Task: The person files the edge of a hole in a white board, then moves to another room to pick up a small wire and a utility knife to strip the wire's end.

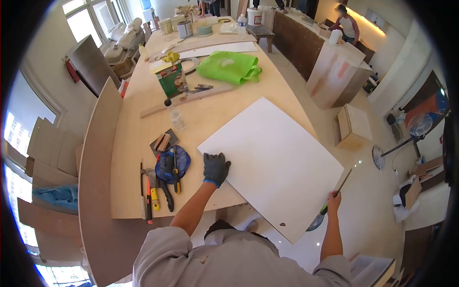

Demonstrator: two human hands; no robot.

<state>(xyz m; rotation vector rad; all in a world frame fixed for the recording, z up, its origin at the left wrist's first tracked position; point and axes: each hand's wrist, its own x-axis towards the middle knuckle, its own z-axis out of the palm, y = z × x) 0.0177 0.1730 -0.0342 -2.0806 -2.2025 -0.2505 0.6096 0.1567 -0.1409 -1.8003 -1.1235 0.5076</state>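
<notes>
A large white board [272,162] lies at an angle on the wooden table [129,124], its right and lower corners past the table's edge. My left hand [216,168], in a dark glove, rests on the board's left edge with its fingers apart. Bare and closed, my right hand [334,200] grips a long thin tool [343,182] beside the board's right edge. A small dark hole shows near the board's bottom corner. Left of my gloved hand are a blue cloth bag [181,159], a hammer, pliers and a yellow-handled cutter [155,197].
A clear bottle [176,117], a wood strip [191,100], a green bag [228,66] and paint cans [184,29] stand or lie farther up the table. Right of it are a wooden box [353,126] and a stand fan [420,125]. A person [346,27] is at the back right.
</notes>
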